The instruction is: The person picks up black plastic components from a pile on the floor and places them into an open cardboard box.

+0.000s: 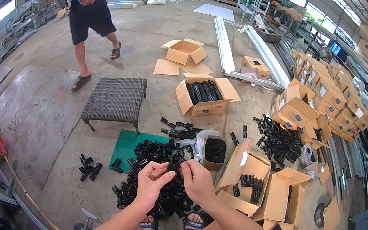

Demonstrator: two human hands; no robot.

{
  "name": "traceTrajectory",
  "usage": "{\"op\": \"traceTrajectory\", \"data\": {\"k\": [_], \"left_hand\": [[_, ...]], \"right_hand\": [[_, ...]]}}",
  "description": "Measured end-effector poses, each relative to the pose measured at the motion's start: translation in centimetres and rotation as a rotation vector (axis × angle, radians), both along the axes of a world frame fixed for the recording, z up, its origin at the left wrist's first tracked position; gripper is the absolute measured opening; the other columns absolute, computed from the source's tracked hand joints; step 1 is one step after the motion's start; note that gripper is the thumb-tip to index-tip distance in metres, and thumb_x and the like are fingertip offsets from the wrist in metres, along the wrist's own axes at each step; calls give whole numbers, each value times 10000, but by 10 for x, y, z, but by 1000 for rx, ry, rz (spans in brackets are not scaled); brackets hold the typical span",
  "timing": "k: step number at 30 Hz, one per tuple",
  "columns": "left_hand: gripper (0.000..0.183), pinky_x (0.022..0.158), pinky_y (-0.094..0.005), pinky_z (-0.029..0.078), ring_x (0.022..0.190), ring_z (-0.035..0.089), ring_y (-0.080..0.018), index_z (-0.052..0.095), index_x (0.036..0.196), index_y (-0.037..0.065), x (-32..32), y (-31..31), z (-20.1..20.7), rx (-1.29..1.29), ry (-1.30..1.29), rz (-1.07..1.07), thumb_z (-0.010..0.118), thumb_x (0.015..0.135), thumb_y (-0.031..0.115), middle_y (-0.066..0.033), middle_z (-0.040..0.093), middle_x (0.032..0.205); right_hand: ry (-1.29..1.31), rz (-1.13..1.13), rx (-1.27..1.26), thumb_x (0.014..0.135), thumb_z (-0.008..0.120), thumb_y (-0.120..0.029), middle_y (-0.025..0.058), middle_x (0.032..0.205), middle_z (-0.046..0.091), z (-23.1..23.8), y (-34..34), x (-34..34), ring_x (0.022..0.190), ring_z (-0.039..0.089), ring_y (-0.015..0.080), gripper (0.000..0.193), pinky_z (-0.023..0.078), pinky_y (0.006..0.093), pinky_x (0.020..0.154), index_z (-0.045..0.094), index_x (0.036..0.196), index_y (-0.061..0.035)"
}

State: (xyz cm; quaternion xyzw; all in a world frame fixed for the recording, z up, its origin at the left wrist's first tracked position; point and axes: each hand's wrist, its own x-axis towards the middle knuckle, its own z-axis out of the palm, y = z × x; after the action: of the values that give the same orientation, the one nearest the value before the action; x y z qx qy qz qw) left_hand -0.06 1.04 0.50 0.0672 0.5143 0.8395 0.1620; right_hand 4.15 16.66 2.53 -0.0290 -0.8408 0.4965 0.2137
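Between both hands, above a heap of black parts, I hold a small black clamp-like part [175, 162]. My left hand [155, 182] is closed on its near side, thumb and fingers pinching it. With bent fingers my right hand [196, 180] grips the same part from the right; whether its fingertips hold a smaller piece too is hidden. Below and around the hands lies the heap of similar black parts [131, 189], partly on a green sheet [125, 143]. Just beyond the right hand stands a small carton [213, 163] filled with tiny black pieces.
A woven stool [115, 99] stands ahead-left, and a person [90, 5] walks past behind it. Open cartons [246, 168] sit to my right, near another pile of black parts [280, 141]. Ahead is a carton of black coiled parts [207, 109]. A broom [0, 147] lies at left.
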Motion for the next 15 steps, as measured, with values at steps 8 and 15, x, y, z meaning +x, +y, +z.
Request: {"op": "traceTrajectory", "data": {"k": [8, 15], "left_hand": [[222, 878, -264, 559, 994, 689, -134, 632, 1086, 3, -1, -2, 0, 5, -2, -15, 732, 897, -57, -142, 732, 1112], [217, 884, -269, 561, 994, 695, -141, 633, 1079, 6, -3, -4, 2, 24, -6, -23, 734, 897, -54, -142, 733, 1112]], "right_hand": [[13, 151, 76, 1021, 555, -174, 219, 841, 615, 8, 5, 3, 848, 622, 436, 198, 487, 468, 733, 580, 970, 16], [-113, 213, -14, 1035, 542, -195, 223, 853, 637, -2, 10, -3, 792, 624, 447, 219, 492, 455, 687, 562, 987, 17]]}}
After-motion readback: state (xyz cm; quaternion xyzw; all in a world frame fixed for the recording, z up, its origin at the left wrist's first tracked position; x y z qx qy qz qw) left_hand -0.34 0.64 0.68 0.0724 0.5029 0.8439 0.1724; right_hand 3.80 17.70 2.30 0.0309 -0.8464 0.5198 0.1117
